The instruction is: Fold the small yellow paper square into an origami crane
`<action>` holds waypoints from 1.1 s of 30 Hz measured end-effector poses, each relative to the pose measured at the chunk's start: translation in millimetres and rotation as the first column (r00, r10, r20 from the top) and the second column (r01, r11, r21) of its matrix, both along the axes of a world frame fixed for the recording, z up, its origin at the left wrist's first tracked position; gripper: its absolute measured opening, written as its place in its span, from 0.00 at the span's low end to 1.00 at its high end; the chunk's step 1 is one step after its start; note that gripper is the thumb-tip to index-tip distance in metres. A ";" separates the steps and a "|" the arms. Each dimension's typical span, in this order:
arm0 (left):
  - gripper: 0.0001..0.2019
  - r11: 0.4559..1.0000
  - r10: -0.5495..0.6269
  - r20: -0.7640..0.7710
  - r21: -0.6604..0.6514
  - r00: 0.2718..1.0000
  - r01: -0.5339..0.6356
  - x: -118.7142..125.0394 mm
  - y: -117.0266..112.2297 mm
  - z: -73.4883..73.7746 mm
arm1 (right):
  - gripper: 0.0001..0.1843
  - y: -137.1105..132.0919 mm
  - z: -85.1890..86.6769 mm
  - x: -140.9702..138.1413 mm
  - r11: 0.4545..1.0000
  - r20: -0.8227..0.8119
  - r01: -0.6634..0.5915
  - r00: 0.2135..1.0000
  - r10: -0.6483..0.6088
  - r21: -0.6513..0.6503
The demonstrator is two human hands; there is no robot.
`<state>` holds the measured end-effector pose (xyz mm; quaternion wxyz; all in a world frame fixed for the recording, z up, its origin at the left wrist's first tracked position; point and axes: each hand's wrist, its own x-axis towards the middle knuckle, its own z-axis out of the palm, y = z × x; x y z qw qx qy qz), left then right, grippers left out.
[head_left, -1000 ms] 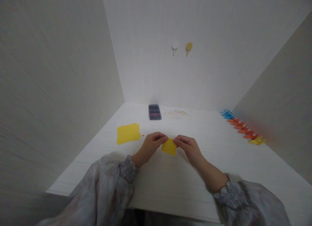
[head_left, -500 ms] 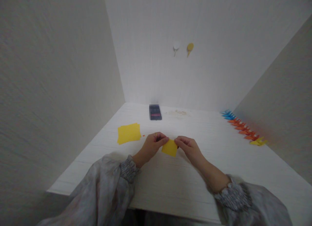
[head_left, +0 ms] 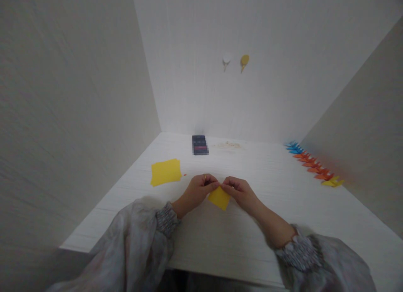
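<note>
A small yellow sheet of paper (head_left: 219, 198) hangs from the fingertips of both hands above the white table, its lower corner pointing toward me. My left hand (head_left: 201, 188) pinches its top edge between thumb and fingers; a ring shows on one finger. Close beside it, my right hand (head_left: 237, 188) pinches the same edge, the two thumbs nearly touching. The fingertips partly cover the paper's upper edge. Left of my left hand lies a stack of yellow paper (head_left: 166, 172), with a tiny orange scrap (head_left: 185, 175) next to it.
A dark, pixelated object (head_left: 200, 145) lies near the back wall. Folded paper figures (head_left: 315, 164) in blue, orange and yellow line the right wall. A white hook (head_left: 226, 61) and a yellow hook (head_left: 244, 60) are on the back wall. Side walls enclose the table (head_left: 201, 241).
My hands have come closer together along the paper's top edge. The paper has turned, and its lower corner now points further down toward me.
</note>
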<state>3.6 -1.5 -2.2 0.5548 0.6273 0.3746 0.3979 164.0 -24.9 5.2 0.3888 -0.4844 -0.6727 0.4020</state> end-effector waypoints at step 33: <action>0.12 0.997 0.070 -0.051 0.017 0.996 -0.070 -3.4 1.7 7.3 | 0.08 0.9 -0.1 -0.1 0.989 -0.287 0.032 0.955 -0.074 -0.147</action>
